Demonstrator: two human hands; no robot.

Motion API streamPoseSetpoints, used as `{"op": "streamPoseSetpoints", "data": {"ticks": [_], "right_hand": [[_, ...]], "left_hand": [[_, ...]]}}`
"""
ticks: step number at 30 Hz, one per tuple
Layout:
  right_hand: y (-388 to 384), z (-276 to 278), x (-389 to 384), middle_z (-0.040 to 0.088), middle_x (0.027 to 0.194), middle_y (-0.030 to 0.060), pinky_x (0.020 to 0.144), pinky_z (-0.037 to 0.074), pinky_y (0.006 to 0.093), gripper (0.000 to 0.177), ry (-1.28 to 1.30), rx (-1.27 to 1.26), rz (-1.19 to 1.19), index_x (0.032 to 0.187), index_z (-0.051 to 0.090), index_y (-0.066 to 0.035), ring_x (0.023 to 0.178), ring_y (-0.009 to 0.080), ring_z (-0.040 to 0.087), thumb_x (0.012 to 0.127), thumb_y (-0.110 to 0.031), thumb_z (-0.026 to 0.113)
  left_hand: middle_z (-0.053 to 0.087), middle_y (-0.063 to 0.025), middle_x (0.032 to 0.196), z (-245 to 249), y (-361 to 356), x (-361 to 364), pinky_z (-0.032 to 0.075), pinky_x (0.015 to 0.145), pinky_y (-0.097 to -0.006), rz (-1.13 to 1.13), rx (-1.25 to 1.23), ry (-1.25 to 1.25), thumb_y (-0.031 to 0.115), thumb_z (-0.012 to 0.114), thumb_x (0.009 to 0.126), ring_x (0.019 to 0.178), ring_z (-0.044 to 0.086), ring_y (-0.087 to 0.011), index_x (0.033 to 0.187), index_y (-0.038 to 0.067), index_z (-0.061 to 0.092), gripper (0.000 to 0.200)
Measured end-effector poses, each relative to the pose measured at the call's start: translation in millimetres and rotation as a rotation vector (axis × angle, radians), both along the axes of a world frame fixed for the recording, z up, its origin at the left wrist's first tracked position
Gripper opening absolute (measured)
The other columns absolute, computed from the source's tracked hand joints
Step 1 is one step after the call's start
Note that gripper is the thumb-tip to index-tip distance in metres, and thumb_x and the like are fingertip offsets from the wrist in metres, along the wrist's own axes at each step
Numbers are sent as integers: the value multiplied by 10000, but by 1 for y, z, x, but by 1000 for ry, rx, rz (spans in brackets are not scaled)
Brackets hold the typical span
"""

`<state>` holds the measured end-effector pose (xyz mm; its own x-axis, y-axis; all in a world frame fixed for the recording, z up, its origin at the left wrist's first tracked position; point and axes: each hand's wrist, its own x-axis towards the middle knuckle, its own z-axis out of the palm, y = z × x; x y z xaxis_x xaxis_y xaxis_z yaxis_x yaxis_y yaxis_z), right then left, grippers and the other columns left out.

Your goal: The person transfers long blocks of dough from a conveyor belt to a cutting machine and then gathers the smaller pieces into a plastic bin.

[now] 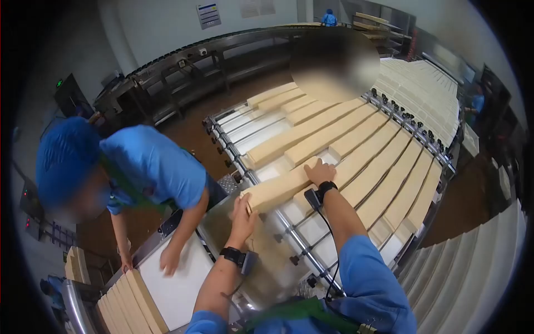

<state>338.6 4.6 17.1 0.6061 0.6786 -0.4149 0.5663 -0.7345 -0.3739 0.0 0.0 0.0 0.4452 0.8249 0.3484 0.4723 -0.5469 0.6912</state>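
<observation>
A long pale-yellow block (282,188) lies tilted across the front rail of the conveyor, between my two hands. My left hand (243,221) grips its near left end, with the thumb and fingers against the end face. My right hand (320,173) is wrapped over the top and side of its far end. The underside of the block is hidden. Beside my right hand, more such blocks (356,167) lie in lanes parted by thin bars.
A metal rail (295,234) with black knobs edges the conveyor. To the left, a co-worker (156,167) leans over a white board (175,278) with several blocks (130,303) in a row. Pale stacked sheets (467,267) stand at right. A blurred patch covers the far conveyor.
</observation>
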Motion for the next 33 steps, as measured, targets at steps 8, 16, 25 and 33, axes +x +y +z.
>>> {"op": "streamPoseSetpoints", "data": {"ticks": [8,16,25,33], "right_hand": [[-16,-19,-5,233,1525,263,1100,200,603,789,-236,451,-40,1465,361,-90,1383,451,242,823,-478,606],[-62,-11,-90,367,1458,237,1089,235,570,690,-199,568,406,1371,479,-82,1347,412,312,826,-469,652],[-120,40,-229,673,1041,106,971,368,482,285,369,636,875,992,644,-78,1057,293,599,828,-304,698],[-114,22,-365,673,816,114,722,498,309,264,713,432,994,918,667,7,779,177,640,933,-251,618]], "left_hand": [[540,-228,1327,-38,31,92,435,1010,-375,-164,-273,-151,36,578,903,1188,561,-370,1415,63,428,535],[604,-234,1247,12,-10,61,460,967,-371,138,-276,-275,-39,457,833,1151,593,-356,1284,36,561,468],[610,-53,944,-5,-114,-119,465,726,-221,384,-85,-383,56,625,895,824,578,-89,1047,16,619,157],[605,-13,680,-47,-201,-317,442,594,-243,849,-297,-626,125,667,899,641,522,-67,775,36,578,177]]}}
